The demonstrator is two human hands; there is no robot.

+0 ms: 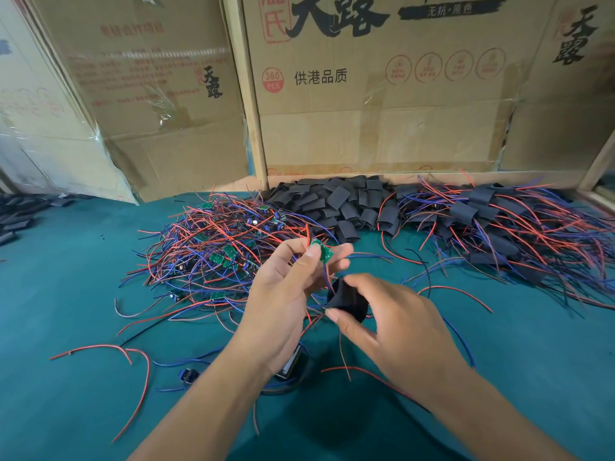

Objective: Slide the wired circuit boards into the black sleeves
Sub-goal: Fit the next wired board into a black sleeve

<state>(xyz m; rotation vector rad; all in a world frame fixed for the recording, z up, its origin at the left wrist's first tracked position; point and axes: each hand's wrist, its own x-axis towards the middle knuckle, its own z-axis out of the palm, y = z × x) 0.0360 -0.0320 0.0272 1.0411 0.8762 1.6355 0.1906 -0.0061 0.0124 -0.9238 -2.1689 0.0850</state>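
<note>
Teal felt covers the worktable (83, 294), and flattened cardboard boxes (366, 94) printed with red and black Chinese characters stand along its far edge. Three heaps lie on the felt. On the left, a tangle of red and blue wires with small green circuit boards (213, 247) mixed in. In the middle, against the cardboard, a pile of empty black sleeves (336, 201). On the right, a spread of sleeves with red and blue wires trailing out of them (499, 224). Loose wire offcuts lie scattered nearer the viewer, and more black sleeves show at the far left edge. Two bare forearms reach in from the bottom. The left hand (286, 294) is raised above the felt, thumb and fingertips pinching one green circuit board (320, 250) — its red and blue wires hang down toward the other hand. The right hand (396, 324) sits just below and to the right, thumb and forefinger pinching a single black sleeve (349, 301) with its open mouth turned up toward the board. Board and sleeve are near each other but apart. A small dark object lies on the felt under the left wrist — too hidden to identify.
</note>
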